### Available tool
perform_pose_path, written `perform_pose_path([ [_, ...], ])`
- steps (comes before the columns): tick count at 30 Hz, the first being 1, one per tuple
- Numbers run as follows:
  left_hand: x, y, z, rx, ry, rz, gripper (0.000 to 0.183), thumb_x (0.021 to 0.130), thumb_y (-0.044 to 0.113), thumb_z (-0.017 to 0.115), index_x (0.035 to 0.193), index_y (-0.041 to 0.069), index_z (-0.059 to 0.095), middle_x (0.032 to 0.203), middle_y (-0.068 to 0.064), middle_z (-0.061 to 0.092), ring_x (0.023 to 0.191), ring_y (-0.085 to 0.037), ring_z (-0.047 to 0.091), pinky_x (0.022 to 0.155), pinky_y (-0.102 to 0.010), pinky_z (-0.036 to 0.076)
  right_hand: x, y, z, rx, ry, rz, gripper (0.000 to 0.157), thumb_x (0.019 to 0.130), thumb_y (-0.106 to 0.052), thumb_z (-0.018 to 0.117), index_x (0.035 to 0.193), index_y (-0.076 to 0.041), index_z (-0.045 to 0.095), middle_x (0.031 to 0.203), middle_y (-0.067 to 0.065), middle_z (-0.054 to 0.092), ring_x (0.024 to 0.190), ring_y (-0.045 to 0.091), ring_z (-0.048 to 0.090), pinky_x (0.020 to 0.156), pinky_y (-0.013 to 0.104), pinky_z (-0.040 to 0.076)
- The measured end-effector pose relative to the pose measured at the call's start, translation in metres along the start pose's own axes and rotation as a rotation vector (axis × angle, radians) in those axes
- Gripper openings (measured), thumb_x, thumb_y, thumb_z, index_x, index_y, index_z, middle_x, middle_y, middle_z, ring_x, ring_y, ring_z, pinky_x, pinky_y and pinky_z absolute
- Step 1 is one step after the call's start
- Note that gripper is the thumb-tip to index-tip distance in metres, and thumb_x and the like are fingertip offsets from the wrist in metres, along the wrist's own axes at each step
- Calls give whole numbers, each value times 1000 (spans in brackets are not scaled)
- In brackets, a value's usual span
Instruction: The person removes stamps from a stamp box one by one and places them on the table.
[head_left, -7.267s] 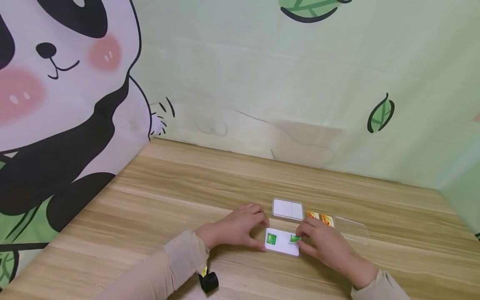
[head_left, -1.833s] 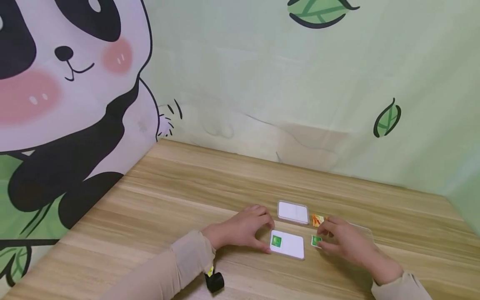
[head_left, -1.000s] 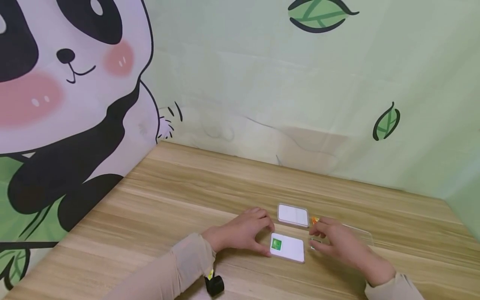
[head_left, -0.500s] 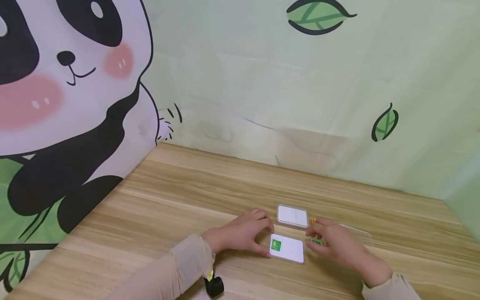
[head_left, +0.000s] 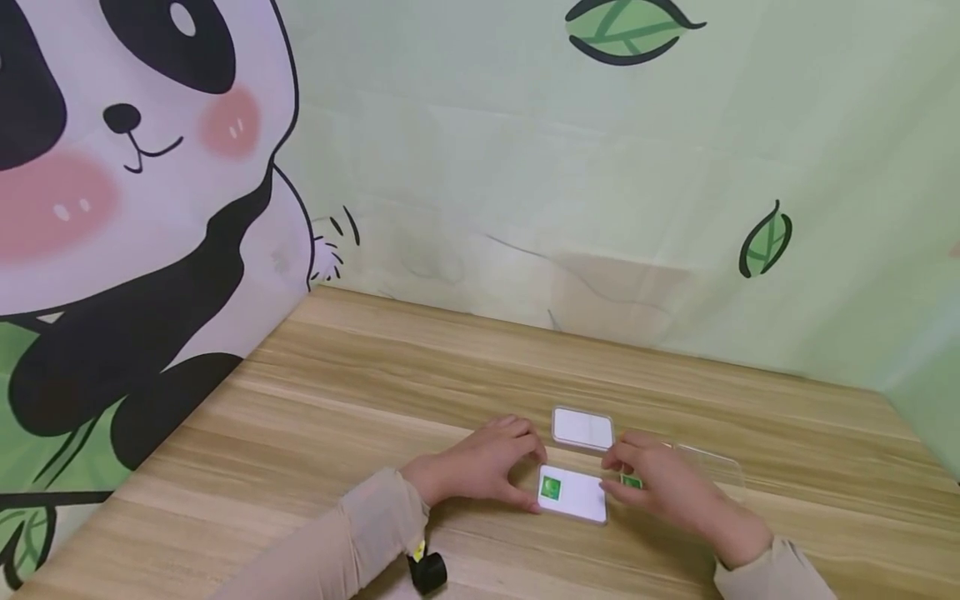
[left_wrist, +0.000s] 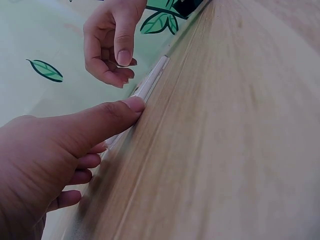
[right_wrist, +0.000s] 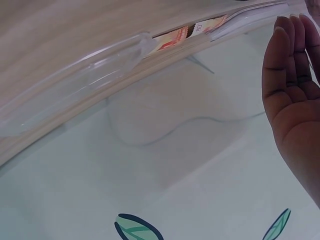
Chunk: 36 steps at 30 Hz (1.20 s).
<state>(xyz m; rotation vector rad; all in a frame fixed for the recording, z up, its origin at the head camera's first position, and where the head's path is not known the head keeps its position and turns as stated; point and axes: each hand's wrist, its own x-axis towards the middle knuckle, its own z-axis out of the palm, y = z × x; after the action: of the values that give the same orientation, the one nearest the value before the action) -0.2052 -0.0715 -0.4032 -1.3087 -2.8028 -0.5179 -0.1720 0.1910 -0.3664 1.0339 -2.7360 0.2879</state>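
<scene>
In the head view, a flat white rectangular holder (head_left: 581,499) lies on the table with a green postage stamp (head_left: 551,487) on its left half. My left hand (head_left: 483,462) grips its left end, thumb at the near corner and fingers at the far one; in the left wrist view the thumb (left_wrist: 117,117) presses its edge. Over the right end hovers my right hand (head_left: 660,483), thumb and index finger apart, nothing visible between them. Beneath it a second green stamp (head_left: 632,481) shows partly. The right wrist view shows two orange stamps (right_wrist: 172,40), mostly hidden from the head view.
Behind the holder lies a clear case with a white insert (head_left: 582,429). A clear plastic lid (head_left: 716,465) lies to the right, partly behind the right hand. A small black device (head_left: 427,573) is below the left wrist. A printed panda cloth (head_left: 480,167) backs the table.
Earlier, the right hand held the second green stamp over the holder's right half, then brought it down beside the holder. Now that hand has moved left, off the stamp. The left hand stays put.
</scene>
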Motion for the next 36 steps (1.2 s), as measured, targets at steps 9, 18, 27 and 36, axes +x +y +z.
perform_pose_path([
  [9,-1,-2,1,6,7,-9,53,74,54,76,112,20,62,116,5,56,114,-11,47,108,-30,37,3,-4,2,19,-6,-9,13,81,-22,74,88,-13,67,85,-6,59,76,9,60,64,22,50],
  [18,-2,-2,-1,6,9,-14,53,75,53,76,113,20,61,118,4,56,116,-12,47,109,-32,36,6,-8,3,52,-11,-13,13,82,-21,74,89,-12,67,87,-5,59,75,8,59,65,23,50],
  [27,0,-2,2,11,1,-21,53,75,54,76,114,20,61,118,5,56,115,-11,47,109,-31,36,6,-11,5,37,-19,11,13,82,-21,72,89,-12,67,87,-6,59,75,7,58,66,23,50],
  [36,2,-1,3,13,7,-14,53,74,53,76,113,20,61,117,5,56,114,-11,47,107,-31,37,6,-16,8,18,-28,-3,17,83,-24,73,90,-11,66,89,-5,60,78,8,60,70,26,53],
])
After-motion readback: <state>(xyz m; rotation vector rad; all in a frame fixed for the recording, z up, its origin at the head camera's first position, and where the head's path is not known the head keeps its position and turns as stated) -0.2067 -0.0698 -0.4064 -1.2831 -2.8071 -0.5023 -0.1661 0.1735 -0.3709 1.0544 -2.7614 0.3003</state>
